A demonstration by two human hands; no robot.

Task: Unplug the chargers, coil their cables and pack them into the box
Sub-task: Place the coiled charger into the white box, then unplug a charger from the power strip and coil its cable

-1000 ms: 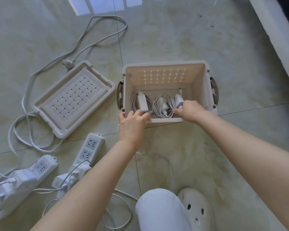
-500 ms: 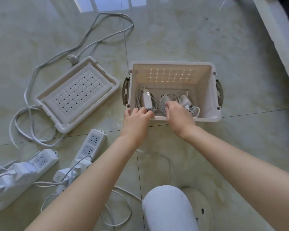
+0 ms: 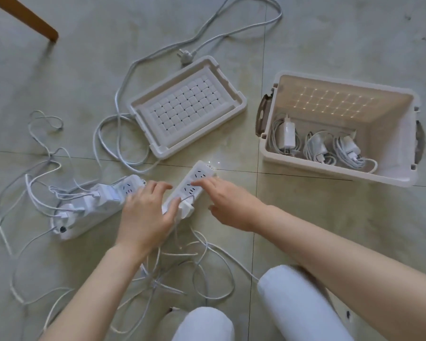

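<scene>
The beige box [image 3: 335, 175] stands open at the right, and three coiled white chargers [image 3: 288, 137] lie side by side on its bottom. In the middle of the floor lies a short white power strip [image 3: 197, 177] with one white charger [image 3: 186, 209] plugged into its near end. My left hand [image 3: 145, 214] lies palm down over that near end, fingers spread, thumb beside the charger. My right hand [image 3: 228, 207] reaches in from the right, its fingertips resting on the strip's sockets. A longer power strip [image 3: 94, 205] at the left carries several plugged chargers.
The box's lid [image 3: 190, 107] lies upside down behind the strips. Thin white cables [image 3: 182, 267] sprawl tangled over the floor in front of my knees [image 3: 293, 303] and to the left. A thick grey cord [image 3: 123, 77] loops around the lid. A wooden leg [image 3: 27, 19] stands far left.
Both hands have left the box and moved left to the short power strip. The view has swung left, so the box now sits at the right.
</scene>
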